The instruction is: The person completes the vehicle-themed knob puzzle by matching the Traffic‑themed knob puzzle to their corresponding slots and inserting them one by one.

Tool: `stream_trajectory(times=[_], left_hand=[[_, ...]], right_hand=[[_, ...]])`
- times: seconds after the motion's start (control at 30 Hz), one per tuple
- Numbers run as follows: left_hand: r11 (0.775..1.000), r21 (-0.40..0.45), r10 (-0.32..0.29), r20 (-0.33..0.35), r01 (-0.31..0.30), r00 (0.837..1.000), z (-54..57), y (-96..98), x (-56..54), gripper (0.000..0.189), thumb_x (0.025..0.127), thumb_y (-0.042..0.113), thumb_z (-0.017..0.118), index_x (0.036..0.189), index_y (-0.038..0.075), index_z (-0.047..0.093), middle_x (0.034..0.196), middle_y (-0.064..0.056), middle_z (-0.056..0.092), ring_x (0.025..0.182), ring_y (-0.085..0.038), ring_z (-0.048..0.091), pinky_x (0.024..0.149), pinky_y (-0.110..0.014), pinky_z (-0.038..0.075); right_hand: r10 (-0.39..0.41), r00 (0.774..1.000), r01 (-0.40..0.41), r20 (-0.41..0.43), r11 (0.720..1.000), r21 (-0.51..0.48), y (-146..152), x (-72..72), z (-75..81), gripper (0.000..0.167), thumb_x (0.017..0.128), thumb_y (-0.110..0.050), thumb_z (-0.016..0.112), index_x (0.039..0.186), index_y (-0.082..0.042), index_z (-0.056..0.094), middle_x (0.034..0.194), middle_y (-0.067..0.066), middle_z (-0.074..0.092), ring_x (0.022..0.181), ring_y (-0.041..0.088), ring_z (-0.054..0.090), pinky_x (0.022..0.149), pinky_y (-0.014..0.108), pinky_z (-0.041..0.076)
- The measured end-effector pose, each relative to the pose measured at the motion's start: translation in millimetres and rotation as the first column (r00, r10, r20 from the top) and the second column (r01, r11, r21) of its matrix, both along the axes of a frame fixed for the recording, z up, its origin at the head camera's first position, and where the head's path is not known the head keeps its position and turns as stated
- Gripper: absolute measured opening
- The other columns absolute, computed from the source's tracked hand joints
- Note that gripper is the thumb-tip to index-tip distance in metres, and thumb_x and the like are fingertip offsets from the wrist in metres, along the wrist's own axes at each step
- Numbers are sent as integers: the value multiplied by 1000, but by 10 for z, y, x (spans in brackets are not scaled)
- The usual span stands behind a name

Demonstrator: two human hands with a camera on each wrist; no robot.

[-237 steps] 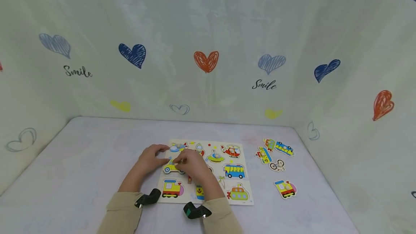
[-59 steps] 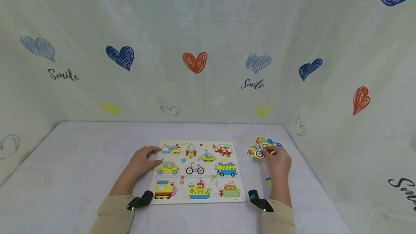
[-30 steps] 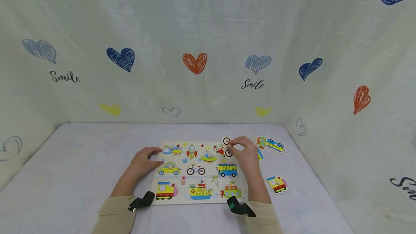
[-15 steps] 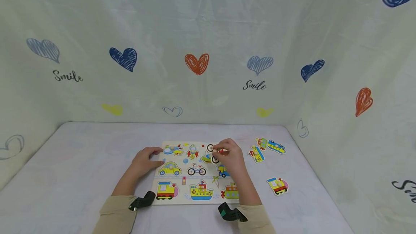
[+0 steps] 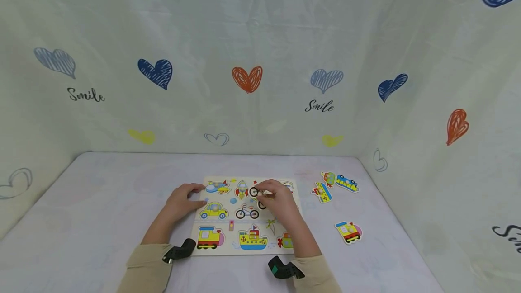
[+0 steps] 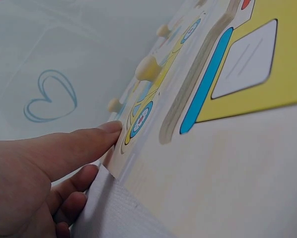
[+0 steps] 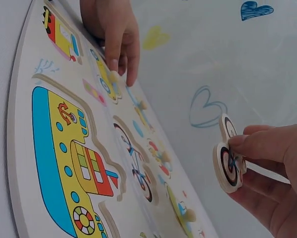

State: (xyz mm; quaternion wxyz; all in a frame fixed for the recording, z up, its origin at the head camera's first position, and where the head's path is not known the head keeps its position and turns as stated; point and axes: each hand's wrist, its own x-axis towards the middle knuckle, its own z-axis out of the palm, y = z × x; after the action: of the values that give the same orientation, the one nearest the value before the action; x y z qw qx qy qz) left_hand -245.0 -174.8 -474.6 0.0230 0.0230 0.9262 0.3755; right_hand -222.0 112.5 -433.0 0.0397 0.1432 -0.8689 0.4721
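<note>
Here's the right hand point(image 5: 280, 200), thumb and fingers pinching the bicycle piece point(image 7: 229, 166), tilted and held clear of the puzzle board point(image 5: 230, 239), near the bicycle slot point(image 5: 247, 212)! And the left hand point(image 5: 180, 202): thumb and fingers loosely parted, gripping nothing, tips at the board's left edge beside the knobbed yellow car point(image 5: 213, 210). Along the near row, left to right, sit the train slot point(image 5: 209, 238), the ship slot point(image 5: 253, 240) and the submarine slot point(image 5: 286, 241), partly behind the right forearm. Out right on the table point(image 5: 122, 193), at the far side, we've got the ship piece point(image 5: 323, 192), submarine piece point(image 5: 328, 178) and bus piece point(image 5: 347, 183) bunched together; the train piece point(image 5: 348, 232) lies apart, nearer. Beyond hangs the heart-printed curtain point(image 5: 195, 112).
</note>
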Motion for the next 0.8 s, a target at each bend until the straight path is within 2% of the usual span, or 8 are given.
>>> stream_trajectory(times=[0.13, 0.23, 0.4, 0.63, 0.8], left_hand=[[1000, -6, -8, -5, 8, 1000, -9, -3, -9, 48, 81, 17, 78, 124, 1, 62, 114, -16, 59, 109, -37, 51, 93, -54, 43], [1000, -16, -5, -4, 5, 1000, -18, -7, -8, 48, 81, 16, 78, 124, 1, 62, 114, -16, 59, 109, -37, 52, 93, -54, 43], [1000, -19, 2, -8, -3, 1000, -3, -3, -4, 49, 81, 16, 78, 124, 1, 61, 114, -16, 59, 108, -37, 51, 92, -54, 43], [1000, -15, 11, -6, -11, 1000, -5, 6, -1, 48, 81, 16, 78, 123, 1, 62, 114, -15, 59, 110, -38, 51, 94, -54, 43], [1000, -12, 7, -11, -7, 1000, -1, -5, 10, 48, 81, 16, 78, 123, 2, 62, 113, -15, 59, 109, -37, 52, 92, -54, 43]], right_hand=[[70, 997, -71, 29, 996, 49, -40, -36, -26, 26, 87, -3, 72, 112, -10, 73, 111, 0, 66, 103, 20, 62, 80, 27, 54], [101, 991, -108, 89, 992, 70, -83, -72, -29, 29, 87, -5, 72, 115, -13, 73, 111, -2, 67, 98, 19, 63, 78, 27, 54], [130, 978, -140, 161, 989, 52, -147, -153, -37, 32, 86, -4, 73, 116, -12, 72, 109, -2, 68, 95, 20, 64, 75, 27, 54], [175, 960, -198, 219, 976, 88, -198, -238, -117, 35, 82, -1, 76, 115, -13, 72, 98, -8, 66, 91, 15, 60, 73, 29, 53], [186, 954, -216, 237, 971, 104, -233, -258, -198, 35, 81, -1, 77, 113, -15, 72, 95, -12, 66, 91, 11, 59, 78, 29, 52]])
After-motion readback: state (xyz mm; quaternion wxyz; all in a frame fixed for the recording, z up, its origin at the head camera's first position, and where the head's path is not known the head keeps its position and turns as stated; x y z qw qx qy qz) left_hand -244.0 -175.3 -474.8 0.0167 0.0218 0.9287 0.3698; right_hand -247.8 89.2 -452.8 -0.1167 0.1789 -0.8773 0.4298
